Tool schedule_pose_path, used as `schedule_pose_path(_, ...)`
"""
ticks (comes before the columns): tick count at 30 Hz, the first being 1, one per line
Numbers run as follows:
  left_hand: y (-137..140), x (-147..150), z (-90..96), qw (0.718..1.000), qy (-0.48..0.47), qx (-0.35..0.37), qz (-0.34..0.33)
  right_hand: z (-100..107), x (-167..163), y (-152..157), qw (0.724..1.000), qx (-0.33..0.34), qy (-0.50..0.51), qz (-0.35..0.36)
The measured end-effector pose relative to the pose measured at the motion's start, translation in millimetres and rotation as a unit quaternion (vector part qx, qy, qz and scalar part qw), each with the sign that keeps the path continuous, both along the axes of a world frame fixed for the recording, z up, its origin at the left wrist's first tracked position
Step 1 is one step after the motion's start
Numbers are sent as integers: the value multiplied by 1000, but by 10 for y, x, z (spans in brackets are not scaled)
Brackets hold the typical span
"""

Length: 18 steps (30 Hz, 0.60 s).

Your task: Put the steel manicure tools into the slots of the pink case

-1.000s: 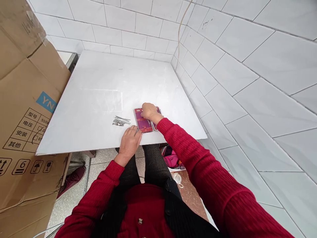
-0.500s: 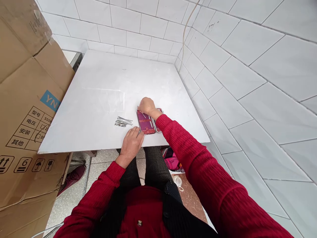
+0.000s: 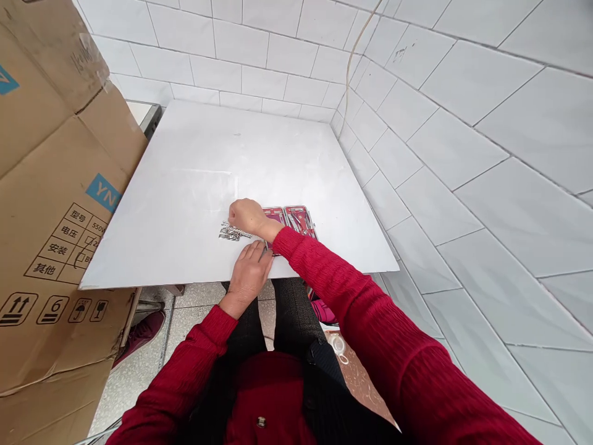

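Note:
A manicure case (image 3: 277, 216) lies opened out on the white table, a purple panel on its left half and metal nail tools (image 3: 299, 217) in the red right half. My left hand (image 3: 250, 272) is at its near left corner, index finger and thumb closed around that corner. Left of the case is a small heap of loose metal tools (image 3: 229, 233). My right hand (image 3: 248, 216) is curled over the far right side of this heap. Its fingertips are hidden beneath it, so what they hold cannot be made out. The right forearm covers part of the case.
A tall cardboard box (image 3: 50, 204) stands along the left side of the white table (image 3: 287, 154). Tiled walls close off the back and right, with a cable (image 3: 354, 52) hanging in the corner. A shoe (image 3: 141, 334) is on the floor at left.
My right hand has moved left from the far edge of the case to the heap of loose tools, uncovering the right half. The left hand stays at the case's corner.

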State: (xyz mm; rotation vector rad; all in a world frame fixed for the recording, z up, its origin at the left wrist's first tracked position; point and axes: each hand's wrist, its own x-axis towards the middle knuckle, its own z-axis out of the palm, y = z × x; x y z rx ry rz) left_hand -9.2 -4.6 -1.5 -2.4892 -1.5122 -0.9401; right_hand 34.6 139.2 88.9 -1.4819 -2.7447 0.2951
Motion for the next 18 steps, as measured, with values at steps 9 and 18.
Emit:
schedule_pose_path(9, -8, 6, 37, 1000, 9, -3, -1, 222, 1029, 15, 976, -22, -61, -206)
schedule_pose_path(18, -1, -4, 21, 1000, -9, -9, -6, 47, 946, -247, 972, 22, -109, -208)
